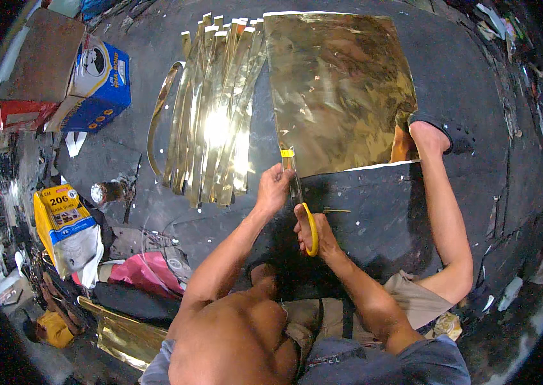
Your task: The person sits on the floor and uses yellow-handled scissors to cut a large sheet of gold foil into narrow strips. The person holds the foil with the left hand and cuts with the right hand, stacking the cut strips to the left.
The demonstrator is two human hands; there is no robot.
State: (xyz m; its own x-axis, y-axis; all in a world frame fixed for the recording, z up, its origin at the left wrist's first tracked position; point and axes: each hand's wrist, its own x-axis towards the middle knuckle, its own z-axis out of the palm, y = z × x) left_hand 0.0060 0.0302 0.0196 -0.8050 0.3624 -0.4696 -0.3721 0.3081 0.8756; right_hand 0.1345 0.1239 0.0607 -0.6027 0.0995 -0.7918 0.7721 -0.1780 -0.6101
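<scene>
A large gold foil-like sheet (342, 83) lies ahead of me with a white edge showing. At its near left corner my left hand (275, 187) pinches the sheet's edge. My right hand (317, 232) grips scissors (310, 224) by their yellow handle, their blades reaching up to that corner beside my left fingers. How far the blades are spread cannot be made out. Left of the sheet lies a loose bundle of long gold strips (210, 122), with white showing at their far ends. One strip (156, 119) curls up at the bundle's left side.
My foot in a dark clog (444, 131) rests by the sheet's right edge. A blue and white carton (101, 80) stands at the far left. Nearer are a yellow bag (63, 215), a pink cloth-like item (146, 273) and another gold sheet (124, 337). Scraps line the right side.
</scene>
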